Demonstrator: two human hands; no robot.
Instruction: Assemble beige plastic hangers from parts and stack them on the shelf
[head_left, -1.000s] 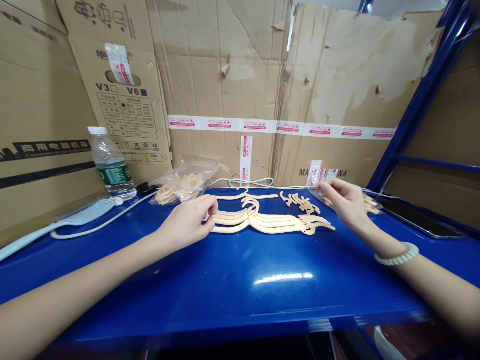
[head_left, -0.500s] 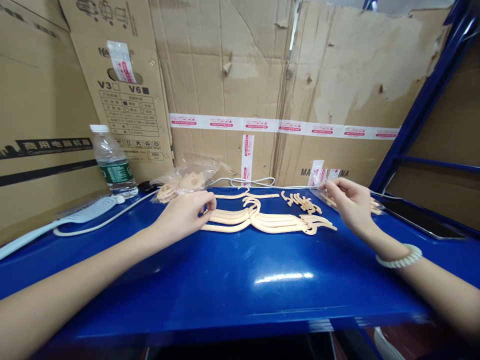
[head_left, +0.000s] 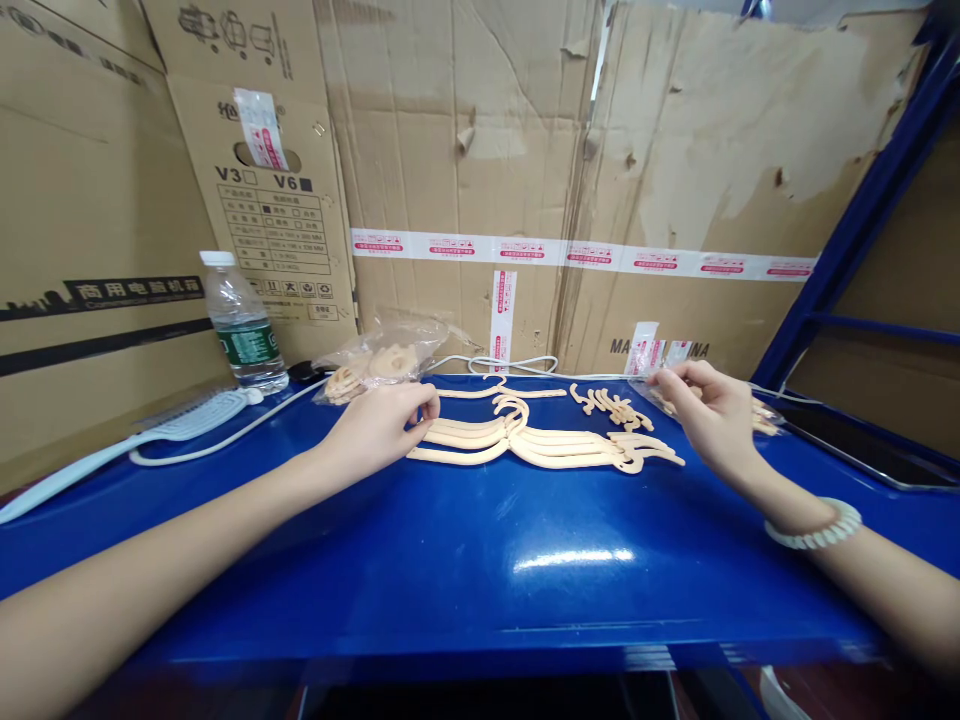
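Note:
My left hand (head_left: 386, 420) has its fingers curled at the left ends of several light wooden hangers (head_left: 559, 448). The thumb is next to the ends; what it grips, if anything, is hidden. The hangers lie in an overlapping row with their hooks bunched mid-row. On the right, my right hand (head_left: 709, 410) pinches thumb and finger at the edge of a clear plastic bag (head_left: 643, 388) of wooden pieces, partly hidden by the hand. Small curved wooden pieces (head_left: 611, 405) lie in a loose pile left of it. Another hanger (head_left: 525, 391) lies behind the row.
Behind my left hand lies a clear bag of flat wooden pieces (head_left: 375, 365). A water bottle (head_left: 244, 330), a pale blue hairbrush (head_left: 180, 420) and a white cable (head_left: 217, 457) are at the left. A dark phone (head_left: 870, 447) lies at the right. Cardboard (head_left: 465, 180) walls the blue table (head_left: 450, 560).
The whole scene has shifted slightly to the right in view. Both hands keep nearly the same pose, and the hangers and small pieces have not visibly moved on the table.

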